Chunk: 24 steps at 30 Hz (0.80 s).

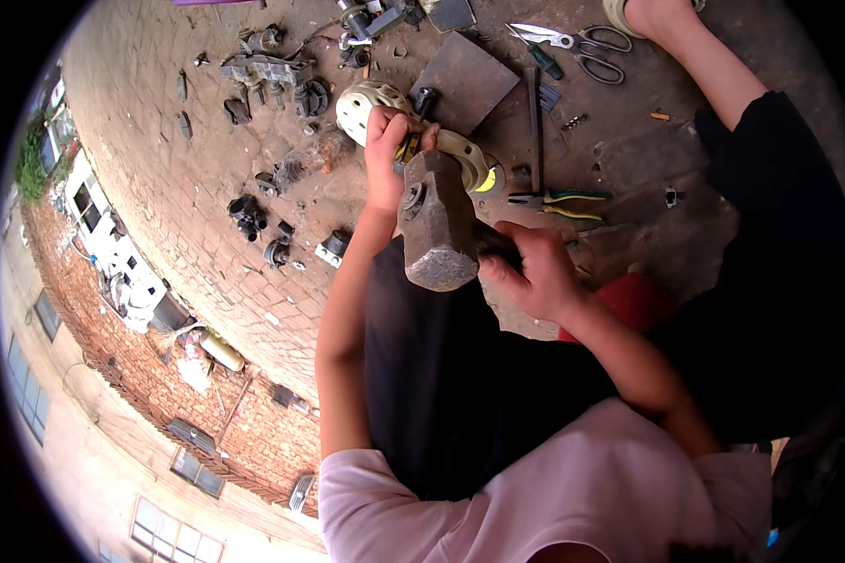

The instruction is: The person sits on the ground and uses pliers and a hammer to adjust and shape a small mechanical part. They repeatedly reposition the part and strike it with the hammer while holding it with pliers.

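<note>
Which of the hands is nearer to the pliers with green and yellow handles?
Right. The right hand, gripping the hammer, appears just below the pliers in the picture; the left hand is farther off, to their left.

The left arm (341,361) reaches away from the near side with only a light bend; its wrist (381,208) is almost in line with the forearm, and the left hand (391,145) is at the far end, its fingers curled inward in a closed grasp; the right arm (634,371) bends at the elbow and comes across toward the left; the right hand (538,272) is nearer than the left one and to its right, with fingers folded and the thumb (503,275) pointing left; the right leg stretches far to the right, its shin (721,84) bare.
</note>
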Tool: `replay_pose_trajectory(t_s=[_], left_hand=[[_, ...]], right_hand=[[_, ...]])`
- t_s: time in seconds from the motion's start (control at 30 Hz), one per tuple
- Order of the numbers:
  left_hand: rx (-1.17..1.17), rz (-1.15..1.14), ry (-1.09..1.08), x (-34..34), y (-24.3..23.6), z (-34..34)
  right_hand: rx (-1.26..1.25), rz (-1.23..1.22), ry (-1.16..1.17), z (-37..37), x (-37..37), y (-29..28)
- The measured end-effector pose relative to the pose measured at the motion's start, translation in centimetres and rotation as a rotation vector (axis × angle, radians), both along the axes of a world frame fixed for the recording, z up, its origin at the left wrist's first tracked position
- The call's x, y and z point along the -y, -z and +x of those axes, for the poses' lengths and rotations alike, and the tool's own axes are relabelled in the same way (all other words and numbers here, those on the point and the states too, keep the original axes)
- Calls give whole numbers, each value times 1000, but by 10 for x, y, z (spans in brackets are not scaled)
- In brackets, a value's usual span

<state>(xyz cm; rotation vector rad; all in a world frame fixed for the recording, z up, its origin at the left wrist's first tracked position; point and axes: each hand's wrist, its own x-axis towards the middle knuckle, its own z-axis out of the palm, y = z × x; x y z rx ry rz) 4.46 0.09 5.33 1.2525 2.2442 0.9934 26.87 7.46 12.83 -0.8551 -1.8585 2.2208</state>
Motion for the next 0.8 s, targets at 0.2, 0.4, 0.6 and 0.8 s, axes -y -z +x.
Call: replay_pose_trajectory(t_s=[0.2,0.4,0.6,0.8], left_hand=[[-3,-28,80,-1,5,-6],[217,-155,102,-1,2,-5],[51,-195,206,-5,3,-8],[251,-208,85,-15,-12,-5]], right_hand=[[52,-85,66,5,1,15],[9,-67,132,0,-3,16],[32,-78,170,3,2,23],[48,-98,167,3,-1,24]])
